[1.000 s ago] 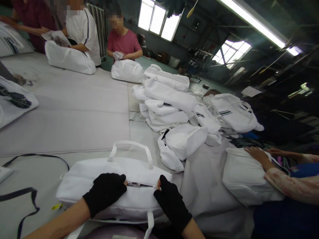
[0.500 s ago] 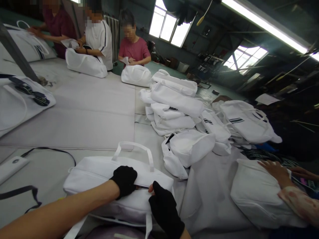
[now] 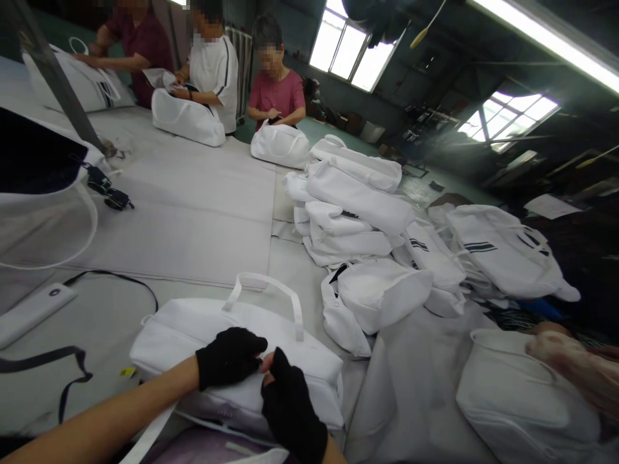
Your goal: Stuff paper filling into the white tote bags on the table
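Observation:
A white bag point(image 3: 193, 322) lies lengthwise on the table in front of me, one strap handle point(image 3: 271, 283) standing up on its far side. Another strap hangs over the near side. My left hand point(image 3: 232, 357), in a black fingerless glove, is closed on the bag's top seam near the middle. Close beside it, my right hand point(image 3: 293, 403), gloved the same way, is closed with thumb and finger pinching at the same seam. The fingertips of both hands nearly meet. Exactly which small part of the seam they pinch is hidden.
White bags point(image 3: 360, 200) are heaped beyond and to the right. A white device point(image 3: 36, 316) with a black cord lies left, near a black strap point(image 3: 72, 357). A bag with black buckles point(image 3: 109, 187) sits far left. Co-workers handle bags across the table; a sleeved arm point(image 3: 570, 361) reaches over another bag at right.
My right hand has moved left along the bag's top seam, up to my left hand. The view has shifted slightly. At far left, the buckled bag has swung open, showing its dark inside.

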The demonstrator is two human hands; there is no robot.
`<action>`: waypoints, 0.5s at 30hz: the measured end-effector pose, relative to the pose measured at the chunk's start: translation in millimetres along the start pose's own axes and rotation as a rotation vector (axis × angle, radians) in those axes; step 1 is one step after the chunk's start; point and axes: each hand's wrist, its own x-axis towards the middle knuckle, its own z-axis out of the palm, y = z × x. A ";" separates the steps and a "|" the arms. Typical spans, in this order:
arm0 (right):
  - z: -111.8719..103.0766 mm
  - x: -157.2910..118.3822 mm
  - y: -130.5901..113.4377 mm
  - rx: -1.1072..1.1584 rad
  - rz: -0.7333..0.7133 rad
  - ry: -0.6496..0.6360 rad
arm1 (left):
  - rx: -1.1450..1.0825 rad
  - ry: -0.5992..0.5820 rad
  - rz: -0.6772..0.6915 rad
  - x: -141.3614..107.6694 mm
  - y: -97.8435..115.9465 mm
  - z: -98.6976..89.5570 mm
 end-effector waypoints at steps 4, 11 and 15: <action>22.1 12.2 -3.1 0.247 0.074 -0.086 | -0.068 -0.020 0.037 -9.8 -3.8 -12.4; 12.7 18.4 5.9 0.331 0.105 -0.129 | 0.006 0.003 -0.184 -31.2 -6.7 -23.7; 23.6 34.3 -6.9 0.209 0.032 -0.164 | -0.281 0.116 -0.006 -22.5 -2.8 -24.1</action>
